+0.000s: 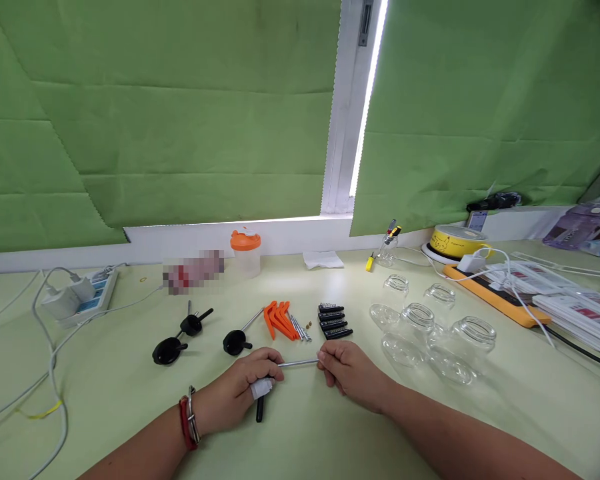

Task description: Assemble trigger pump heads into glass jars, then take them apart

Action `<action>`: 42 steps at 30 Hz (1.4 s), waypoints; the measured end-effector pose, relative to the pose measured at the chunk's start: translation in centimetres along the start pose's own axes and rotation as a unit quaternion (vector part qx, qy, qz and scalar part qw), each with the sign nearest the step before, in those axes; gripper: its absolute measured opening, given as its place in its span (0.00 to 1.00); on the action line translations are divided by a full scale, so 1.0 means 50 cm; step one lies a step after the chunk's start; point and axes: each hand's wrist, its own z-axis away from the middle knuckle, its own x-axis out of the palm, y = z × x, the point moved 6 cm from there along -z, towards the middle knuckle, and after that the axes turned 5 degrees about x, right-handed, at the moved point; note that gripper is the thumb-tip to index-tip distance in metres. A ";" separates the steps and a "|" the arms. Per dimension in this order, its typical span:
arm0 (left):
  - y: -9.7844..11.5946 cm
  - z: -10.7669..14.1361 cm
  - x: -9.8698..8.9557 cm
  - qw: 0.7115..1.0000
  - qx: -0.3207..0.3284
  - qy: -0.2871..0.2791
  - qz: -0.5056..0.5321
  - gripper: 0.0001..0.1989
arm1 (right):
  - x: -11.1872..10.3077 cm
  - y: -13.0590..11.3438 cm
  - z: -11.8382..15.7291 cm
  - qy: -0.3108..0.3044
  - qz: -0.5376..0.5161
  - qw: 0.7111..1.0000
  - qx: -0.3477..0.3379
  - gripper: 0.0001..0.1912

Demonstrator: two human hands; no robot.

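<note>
My left hand (243, 390), a white wrap on one finger, is closed around a black part whose crank handle (260, 408) sticks out below; the rest of that part is hidden. A thin metal rod (300, 363) runs from this hand to my right hand (353, 373), which pinches its far end between thumb and fingers. Just beyond my hands lie a black round lid with a crank and rod (235, 342), several orange plastic pieces (281, 321), loose metal rods (299, 328), small brown bits (309, 325) and a row of black pieces with springs (335, 323).
More black crank lids (168, 351) lie at left, near cables and a power strip (97, 297). Several clear jars (473, 340) stand at right, before an orange power strip (495, 293) and white packs (577, 313). An orange-lidded cup (247, 253) stands at the back.
</note>
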 end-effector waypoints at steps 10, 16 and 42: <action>0.002 -0.002 0.000 1.000 0.003 0.000 -0.010 0.14 | 0.000 -0.008 0.001 0.011 -0.007 1.000 -0.004 0.20; -0.001 -0.001 0.000 1.000 0.003 0.004 -0.008 0.14 | 0.002 -0.024 0.008 0.007 -0.038 0.998 -0.045 0.07; -0.077 0.059 -0.189 0.849 -0.251 0.167 -0.434 0.16 | 0.006 -0.016 0.005 -0.005 -0.005 0.999 -0.043 0.10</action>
